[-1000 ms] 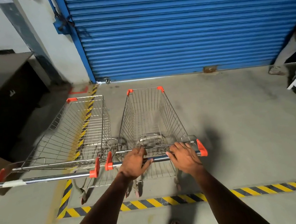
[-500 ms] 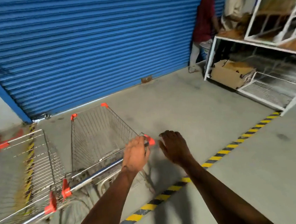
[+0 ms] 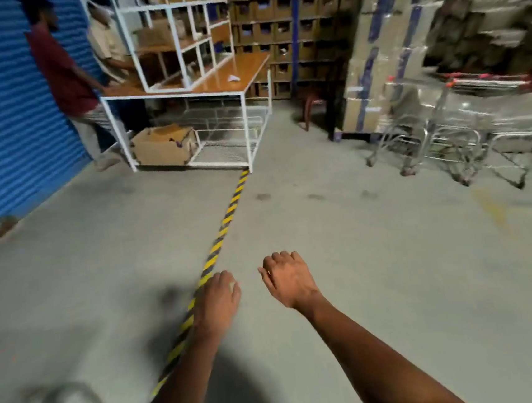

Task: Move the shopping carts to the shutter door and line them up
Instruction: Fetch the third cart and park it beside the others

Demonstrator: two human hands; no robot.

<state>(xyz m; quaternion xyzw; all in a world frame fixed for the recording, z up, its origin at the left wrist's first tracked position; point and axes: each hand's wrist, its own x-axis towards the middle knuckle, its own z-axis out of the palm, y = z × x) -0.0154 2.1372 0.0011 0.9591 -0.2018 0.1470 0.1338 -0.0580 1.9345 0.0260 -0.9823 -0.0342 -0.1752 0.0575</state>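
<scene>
- Grey warehouse floor (image 3: 378, 271) stretches ahead, shutter door (image 3: 6, 112) along its left edge.
- Shopping carts (image 3: 453, 131), blurred, wait at the floor's far right, well apart from the door.
- Left hand (image 3: 217, 298) and right hand (image 3: 288, 278) hang loose-fingered, holding nothing.
- Likely between carts; next, walk over and grasp a handle.

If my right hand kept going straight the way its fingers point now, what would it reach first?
Nothing close. The right hand is empty, fingers pointing ahead over bare floor. The line probably runs toward the stacked boxes beside the white-framed table, though depth is hard to judge. The blurred carts sit off to its right.
</scene>
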